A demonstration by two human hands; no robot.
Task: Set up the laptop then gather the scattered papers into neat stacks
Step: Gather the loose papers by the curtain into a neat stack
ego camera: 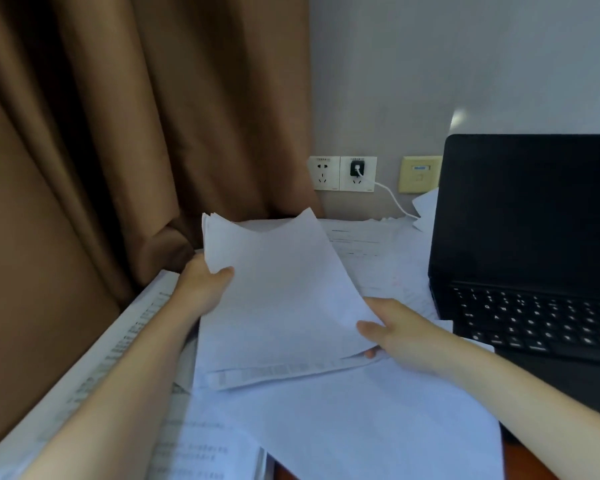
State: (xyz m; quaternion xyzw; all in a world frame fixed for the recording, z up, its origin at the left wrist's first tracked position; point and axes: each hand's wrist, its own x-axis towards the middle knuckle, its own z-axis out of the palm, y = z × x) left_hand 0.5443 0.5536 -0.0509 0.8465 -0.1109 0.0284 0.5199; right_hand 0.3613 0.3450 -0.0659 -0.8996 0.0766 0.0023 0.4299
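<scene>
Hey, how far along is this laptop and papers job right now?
Done: the laptop stands open on the right, though its screen is dark. In hand: the left hand and right hand grip a sheaf of papers by its two sides, lifted off the desk. Left: loose sheets lie scattered under the sheaf, more lie behind it, and no neat stack shows yet.

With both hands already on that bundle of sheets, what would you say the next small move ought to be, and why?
Probably tap the bundle of sheets on edge against the desk to square it. The left hand and right hand grip opposite sides, yet the far corners fan out and a printed sheet sticks out below. The laptop already stands open, and loose papers remain underneath.
</scene>
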